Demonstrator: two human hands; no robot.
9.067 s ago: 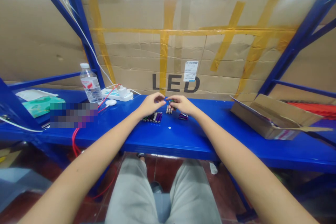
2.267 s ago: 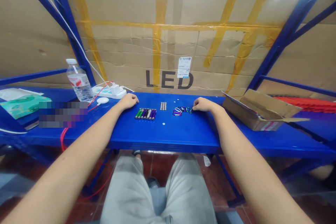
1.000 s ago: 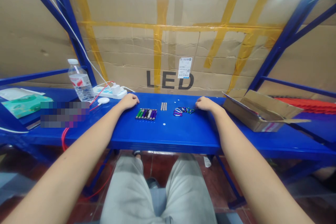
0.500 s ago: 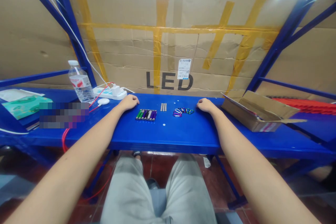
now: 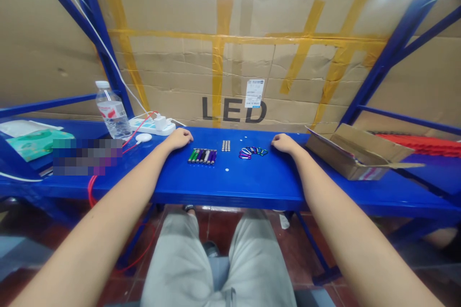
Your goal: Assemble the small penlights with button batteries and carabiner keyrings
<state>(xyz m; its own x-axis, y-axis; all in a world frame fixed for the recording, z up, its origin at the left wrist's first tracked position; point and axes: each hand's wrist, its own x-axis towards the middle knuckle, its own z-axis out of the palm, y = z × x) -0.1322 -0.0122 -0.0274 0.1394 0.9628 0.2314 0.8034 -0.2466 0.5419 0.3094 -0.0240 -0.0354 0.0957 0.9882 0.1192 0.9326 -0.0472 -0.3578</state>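
Note:
My left hand point(image 5: 180, 138) rests on the blue table, its fingers curled in with nothing seen in them. Just right of it lies a row of small metal tubes that look like mini flashlights point(image 5: 202, 156), in green, purple, black and silver. Small round silver pieces like button cells point(image 5: 226, 146) form a tight grid at the middle. Several coloured carabiners point(image 5: 253, 152) fan out beside them, purple, silver, blue and green. Nearest to these on the right is my right hand point(image 5: 283, 143), also resting with its fingers curled and apparently holding nothing. Neither hand touches the small parts.
An open cardboard box point(image 5: 355, 153) stands at the right, with red material point(image 5: 418, 145) behind it. On the left are a water bottle point(image 5: 114, 117), a power strip point(image 5: 153, 126), a white round charger point(image 5: 143, 138) and a green packet point(image 5: 38, 144). A large cardboard sheet point(image 5: 180, 72) closes off the back.
The view has shifted very slightly. Both hands and all the small parts stay where they were on the table.

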